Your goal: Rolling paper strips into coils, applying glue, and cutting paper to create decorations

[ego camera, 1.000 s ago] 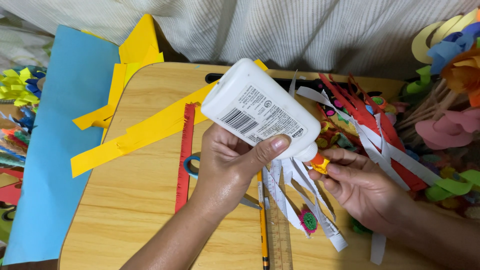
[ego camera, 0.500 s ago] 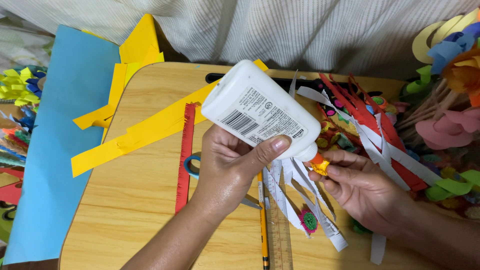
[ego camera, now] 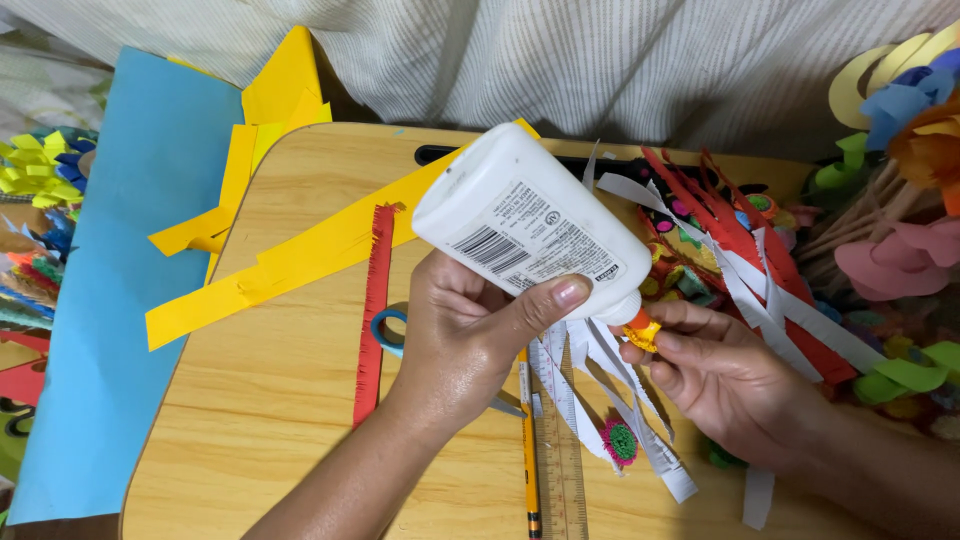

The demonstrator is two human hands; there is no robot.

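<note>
Tilting down over the wooden table (ego camera: 300, 420), I had the white glue bottle (ego camera: 520, 225) clasped in my left hand (ego camera: 460, 340), fingers wrapped under its body and thumb pressed along the labelled face. The bottle slanted nozzle-down to the right, its orange tip touching a small yellow rolled paper piece (ego camera: 643, 333). My right hand (ego camera: 730, 385) pinched that piece between thumb and forefinger, right at the nozzle, above the table's right half.

Below both hands hung a bunch of white paper strips (ego camera: 610, 400), fanning down toward the table edge, with a small pink-and-green rolled paper flower (ego camera: 620, 440) lying among them. A yellow pencil (ego camera: 528, 450) and a clear ruler (ego camera: 562, 460) lay side by side under my left hand, pointing toward me. Blue-handled scissors (ego camera: 388, 330) showed partly from behind my left wrist, just beside a fringed red paper strip (ego camera: 372, 320) that ran lengthwise down the table. Long yellow paper strips (ego camera: 300, 260) crossed the table's far left, reaching over onto a blue paper sheet (ego camera: 120, 270) beside the table. Red fringed paper (ego camera: 730, 220) and more white strips were heaped at the far right, next to paper flowers on sticks (ego camera: 900, 130). A striped cloth (ego camera: 560, 60) hung behind the table.
</note>
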